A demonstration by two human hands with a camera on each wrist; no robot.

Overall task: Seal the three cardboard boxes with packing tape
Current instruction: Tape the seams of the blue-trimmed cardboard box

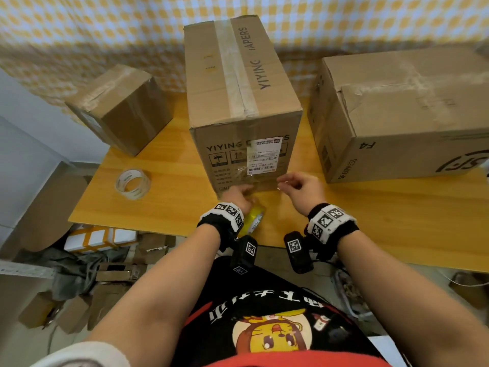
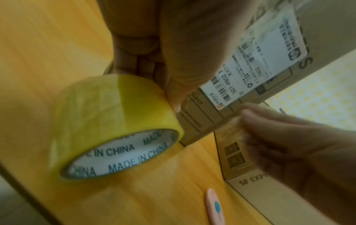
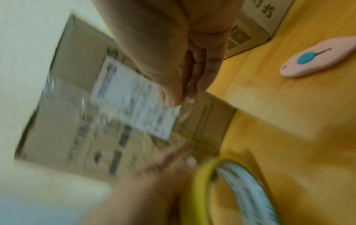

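Observation:
The tall middle box (image 1: 238, 102) stands on the table with old tape along its top seam. My left hand (image 1: 238, 194) grips a yellow tape roll (image 2: 115, 129) low against the box's front face, thumb pressing the roll's edge. My right hand (image 1: 299, 188) pinches the free end of the clear strip (image 1: 264, 178) pulled from the roll, just right of the shipping label (image 1: 262, 157). The strip stretches between both hands across the lower front face. A small box (image 1: 119, 107) sits at the left and a large box (image 1: 397, 115) at the right.
A second, clear tape roll (image 1: 133, 184) lies on the wooden table (image 1: 370, 207) to the left. A pink cutter (image 3: 318, 57) with a teal button lies on the table near the large box. Cardboard scraps and small cartons cover the floor below the table's near edge.

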